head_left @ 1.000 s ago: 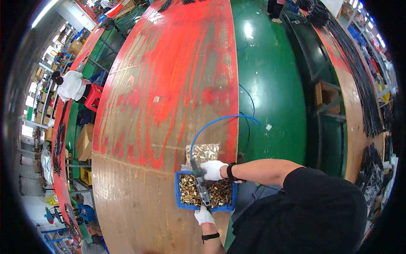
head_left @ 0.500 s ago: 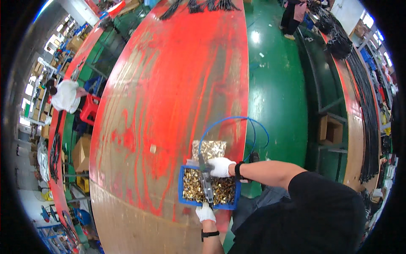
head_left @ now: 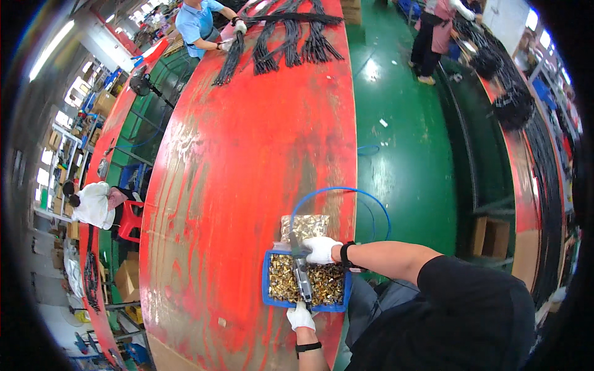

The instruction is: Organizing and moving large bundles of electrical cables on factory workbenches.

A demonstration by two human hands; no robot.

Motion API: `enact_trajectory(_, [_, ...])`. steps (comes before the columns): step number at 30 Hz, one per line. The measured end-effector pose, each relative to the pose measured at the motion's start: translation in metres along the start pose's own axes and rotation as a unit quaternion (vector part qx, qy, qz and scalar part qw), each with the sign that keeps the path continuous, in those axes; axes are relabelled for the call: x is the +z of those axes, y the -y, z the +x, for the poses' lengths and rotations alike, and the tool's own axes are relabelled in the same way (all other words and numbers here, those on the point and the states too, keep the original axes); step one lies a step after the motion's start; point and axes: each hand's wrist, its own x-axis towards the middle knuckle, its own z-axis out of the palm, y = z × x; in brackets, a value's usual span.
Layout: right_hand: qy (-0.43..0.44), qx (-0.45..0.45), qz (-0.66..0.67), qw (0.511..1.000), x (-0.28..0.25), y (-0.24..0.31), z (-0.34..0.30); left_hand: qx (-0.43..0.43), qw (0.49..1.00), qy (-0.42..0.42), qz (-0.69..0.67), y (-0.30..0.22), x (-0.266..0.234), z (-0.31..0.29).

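My white-gloved right hand (head_left: 321, 250) is wrapped round the rear of a grey air-powered hand tool (head_left: 302, 274), which slants down over a blue plastic tray (head_left: 267, 278). The tray holds a heap of small brass-coloured metal pieces (head_left: 326, 283). At the tool's front tip, near the tray's near edge, my gloved left hand (head_left: 301, 316) is closed with its fingers together. What it pinches is too small to make out. From the tool's back end a blue air hose (head_left: 337, 188) loops over the table's right edge. A clear bag of similar metal pieces (head_left: 308, 227) lies just beyond the tray.
The long red, worn table (head_left: 247, 167) stretches away ahead. Bundles of black cables (head_left: 288, 46) lie at its far end, where a person in blue (head_left: 197, 25) handles one. Other people work left and right. A cardboard box (head_left: 490, 238) stands under the right-hand bench.
The view has tilted up, bringing the far cable bundles and the person in blue into sight. My hands stay at the tool, almost unmoved.
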Motion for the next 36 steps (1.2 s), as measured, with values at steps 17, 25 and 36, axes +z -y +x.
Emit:
enact_trajectory(17, [-0.023, -0.024, -0.009, 0.999, -0.385, -0.182, 0.189, 0.012, 1.0, -0.021, 0.012, -0.154, 0.428, 0.099])
enact_trajectory(25, [-0.015, -0.038, 0.001, 0.999, -0.521, -0.239, 0.26, 0.021, 0.999, -0.018, 0.019, -0.189, 0.567, 0.14])
enact_trajectory(36, [0.0, -0.059, -0.039, 0.997, -0.646, -0.298, 0.301, 0.056, 0.99, -0.023, 0.129, -0.243, 0.689, 0.168])
